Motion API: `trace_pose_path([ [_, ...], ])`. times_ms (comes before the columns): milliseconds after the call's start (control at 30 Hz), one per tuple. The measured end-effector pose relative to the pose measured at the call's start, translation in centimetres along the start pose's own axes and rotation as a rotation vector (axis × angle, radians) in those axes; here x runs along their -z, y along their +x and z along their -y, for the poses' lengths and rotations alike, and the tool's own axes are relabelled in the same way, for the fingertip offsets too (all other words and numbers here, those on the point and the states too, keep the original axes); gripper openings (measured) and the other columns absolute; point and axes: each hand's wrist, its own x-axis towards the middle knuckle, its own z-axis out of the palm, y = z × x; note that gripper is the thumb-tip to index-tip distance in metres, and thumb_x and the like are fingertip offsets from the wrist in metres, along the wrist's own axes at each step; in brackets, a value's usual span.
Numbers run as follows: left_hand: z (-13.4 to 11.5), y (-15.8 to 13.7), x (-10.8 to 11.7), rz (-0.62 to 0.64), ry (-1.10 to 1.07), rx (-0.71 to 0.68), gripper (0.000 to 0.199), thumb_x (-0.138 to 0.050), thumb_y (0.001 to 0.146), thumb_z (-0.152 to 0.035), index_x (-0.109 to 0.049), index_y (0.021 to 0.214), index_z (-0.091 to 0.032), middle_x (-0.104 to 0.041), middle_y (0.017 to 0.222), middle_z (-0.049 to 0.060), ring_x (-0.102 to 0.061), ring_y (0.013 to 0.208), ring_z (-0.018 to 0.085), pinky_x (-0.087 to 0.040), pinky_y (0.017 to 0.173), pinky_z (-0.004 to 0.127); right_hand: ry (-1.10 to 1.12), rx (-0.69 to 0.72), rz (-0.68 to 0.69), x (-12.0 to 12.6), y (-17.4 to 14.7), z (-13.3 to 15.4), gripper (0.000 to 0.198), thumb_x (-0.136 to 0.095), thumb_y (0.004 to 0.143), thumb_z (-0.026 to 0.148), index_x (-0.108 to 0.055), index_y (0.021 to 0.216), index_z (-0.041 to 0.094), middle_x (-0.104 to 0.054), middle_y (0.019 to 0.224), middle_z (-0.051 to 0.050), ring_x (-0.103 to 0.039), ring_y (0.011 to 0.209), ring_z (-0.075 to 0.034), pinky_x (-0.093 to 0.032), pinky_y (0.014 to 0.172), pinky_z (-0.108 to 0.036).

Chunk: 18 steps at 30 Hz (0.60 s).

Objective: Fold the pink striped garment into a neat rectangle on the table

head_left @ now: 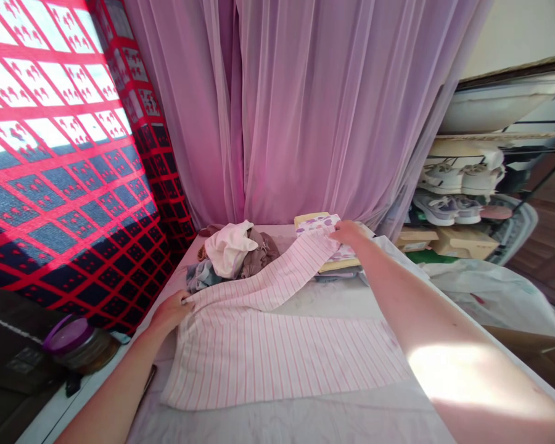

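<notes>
From my remote post, I record a pair of pink-striped trousers at the near middle of a pale sheet, waist end to the left, legs running right. The near leg lies flat; the far leg slants toward the far right.

I find the left hand closed, fingers pinching the far corner of the waist end. The right hand is likewise closed, thumb and fingers gripping the cuff of the far leg. I judge that the two grips sit at opposite ends so the leg hangs straight between them, with little slack. The spread near leg probably adds weight that steadies the cloth.

The cuff end passes over a folded stack at the far right; whether it rests on the stack or hangs just above, I cannot tell. To the far left, beyond the trousers, I note a loose heap of clothes. Heap and stack stand apart, both near the curtain, an arrangement that presumably leaves the near part for spreading cloth. Off to the near left, a purple-lidded jar stands outside the sheet.
</notes>
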Motion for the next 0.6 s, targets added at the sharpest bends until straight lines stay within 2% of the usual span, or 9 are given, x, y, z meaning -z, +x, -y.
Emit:
trace_pose_path([
  [67,-1.0,-0.6,1.3,-0.045,-0.040,0.016,0.017,-0.058,0.071,-0.038,-0.062,0.075,-0.022,-0.063,0.066,0.000,-0.063,0.068,0.021,-0.040,0.057,0.026,0.053,0.022,-0.018,1.0,-0.2,-0.2,0.017,-0.063,0.072,0.023,-0.075,0.084,0.019,-0.072,0.082,-0.006,-0.068,0.082,-0.022,-0.049,0.068,-0.028],
  [167,-2.1,-1.9,3.1,-0.126,-0.131,-0.001,0.019,-0.056,0.072,-0.040,-0.059,0.075,-0.021,-0.059,0.066,-0.001,-0.061,0.069,0.020,-0.041,0.060,0.027,0.180,0.067,-0.080,2.9,-1.3,-1.0,0.024,-0.058,0.078,0.030,-0.074,0.091,0.018,-0.069,0.077,-0.002,-0.065,0.074,-0.017,-0.046,0.061,-0.024],
  [267,-2.5,-4.0,4.1,-0.194,-0.241,-0.050,0.019,-0.055,0.068,-0.040,-0.056,0.072,-0.022,-0.057,0.065,-0.002,-0.059,0.068,0.018,-0.042,0.061,0.027,0.508,0.160,-0.180,4.7,-3.8,-2.9,0.026,-0.062,0.075,0.034,-0.072,0.092,0.017,-0.068,0.074,0.001,-0.061,0.068,-0.014,-0.045,0.059,-0.023],
  [333,-2.3,-5.7,4.2,-0.191,-0.349,-0.055,0.022,-0.057,0.065,-0.043,-0.055,0.072,-0.022,-0.056,0.064,-0.003,-0.057,0.066,0.018,-0.043,0.060,0.026,0.728,0.225,-0.166,5.3,-6.0,-5.0,0.024,-0.070,0.067,0.034,-0.071,0.085,0.017,-0.067,0.070,0.002,-0.059,0.064,-0.014,-0.045,0.059,-0.023],
  [400,-1.9,-7.5,3.8,-0.139,-0.483,-0.030,0.029,-0.059,0.064,-0.049,-0.055,0.075,-0.022,-0.054,0.061,-0.005,-0.055,0.061,0.016,-0.043,0.056,0.026,0.867,0.246,-0.108,5.1,-8.4,-7.6,0.027,-0.076,0.062,0.038,-0.070,0.080,0.019,-0.068,0.070,0.001,-0.058,0.063,-0.013,-0.046,0.058,-0.023],
  [467,-1.6,-9.4,3.0,-0.087,-0.611,-0.016,0.036,-0.062,0.062,-0.054,-0.055,0.078,-0.023,-0.056,0.064,-0.005,-0.055,0.060,0.016,-0.047,0.055,0.026,0.953,0.198,-0.067,4.1,-10.7,-10.2,0.032,-0.081,0.056,0.040,-0.070,0.078,0.020,-0.066,0.066,0.002,-0.056,0.058,-0.013,-0.044,0.054,-0.023],
  [533,-1.4,-11.0,2.1,-0.079,-0.679,-0.032,0.038,-0.063,0.061,-0.055,-0.055,0.078,-0.022,-0.059,0.067,-0.004,-0.057,0.065,0.017,-0.050,0.060,0.028,1.062,0.129,-0.092,2.4,-12.7,-12.6,0.032,-0.083,0.052,0.039,-0.068,0.074,0.021,-0.063,0.062,0.004,-0.053,0.053,-0.011,-0.043,0.049,-0.022],
  [600,-1.0,-12.4,1.1,-0.086,-0.671,-0.073,0.034,-0.060,0.062,-0.052,-0.057,0.078,-0.022,-0.062,0.070,-0.003,-0.060,0.071,0.019,-0.052,0.067,0.029,1.205,0.081,-0.127,0.5,-14.6,-14.5,0.031,-0.083,0.047,0.036,-0.065,0.068,0.022,-0.064,0.064,0.003,-0.057,0.057,-0.012,-0.048,0.053,-0.023],
])
